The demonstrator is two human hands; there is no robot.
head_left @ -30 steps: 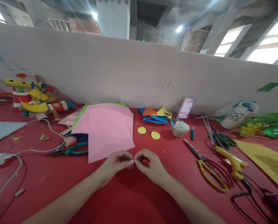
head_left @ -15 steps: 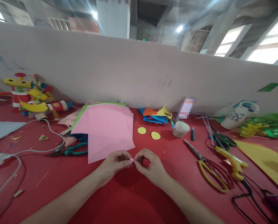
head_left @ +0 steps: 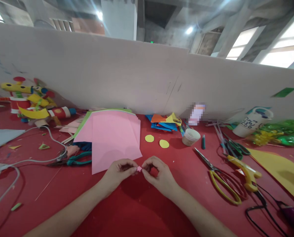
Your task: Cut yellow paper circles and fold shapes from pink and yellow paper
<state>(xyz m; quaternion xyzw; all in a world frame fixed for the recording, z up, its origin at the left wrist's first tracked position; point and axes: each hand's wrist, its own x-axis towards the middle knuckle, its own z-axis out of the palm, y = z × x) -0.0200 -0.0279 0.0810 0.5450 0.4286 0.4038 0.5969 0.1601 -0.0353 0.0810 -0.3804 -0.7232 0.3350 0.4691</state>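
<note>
Between my fingertips is a small pink paper star (head_left: 139,169), held above the red table (head_left: 137,214). My left hand (head_left: 122,171) pinches its left side with thumb and forefinger. On the other side, my right hand (head_left: 158,172) is closed on its right edge. Just behind my left hand lies a fanned stack of pink paper sheets (head_left: 116,135). Two yellow paper discs, a left one (head_left: 149,138) and a right one (head_left: 164,144), rest on the table beyond my right hand.
To the right are scissors (head_left: 221,179), a yellow glue gun (head_left: 247,171) with a black cord, and yellow sheets (head_left: 280,171). A small cup (head_left: 190,136) and coloured paper scraps (head_left: 164,122) sit at the back. Teal-handled pliers (head_left: 79,158) and a white cable (head_left: 52,131) lie left.
Both hands stay almost in place. The pink star shows more fully between my fingertips now. The view has shifted very slightly.
</note>
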